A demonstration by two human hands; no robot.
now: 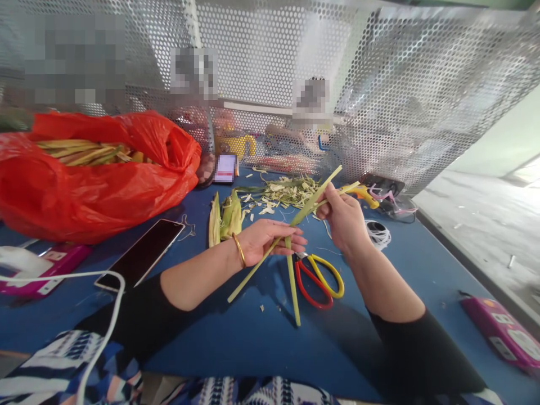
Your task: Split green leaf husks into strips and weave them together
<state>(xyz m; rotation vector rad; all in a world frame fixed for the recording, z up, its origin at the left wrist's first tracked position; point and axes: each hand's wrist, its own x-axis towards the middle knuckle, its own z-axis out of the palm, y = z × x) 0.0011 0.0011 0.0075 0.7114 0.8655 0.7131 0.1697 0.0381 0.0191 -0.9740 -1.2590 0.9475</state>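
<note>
Several pale green leaf strips (304, 210) cross one another between my hands, above the blue table. My left hand (270, 239), with a gold bangle at the wrist, grips them where they cross, the strips running between thumb and fingers. Two of their ends hang below that hand, one slanting left and one nearly straight down. My right hand (337, 211) pinches the upper part of the strips between thumb and forefinger. Below the strips lie scissors (321, 281) with one red and one yellow handle, their blades partly hidden by my left hand.
A red plastic bag (169, 146) of long husks stands at the left. Near it are a dark phone (141, 253) and green husks (230, 216). Leaf scraps (291, 191) lie before a perforated metal screen (270, 50). White string (378, 233) and a magenta box (502, 332) are at right.
</note>
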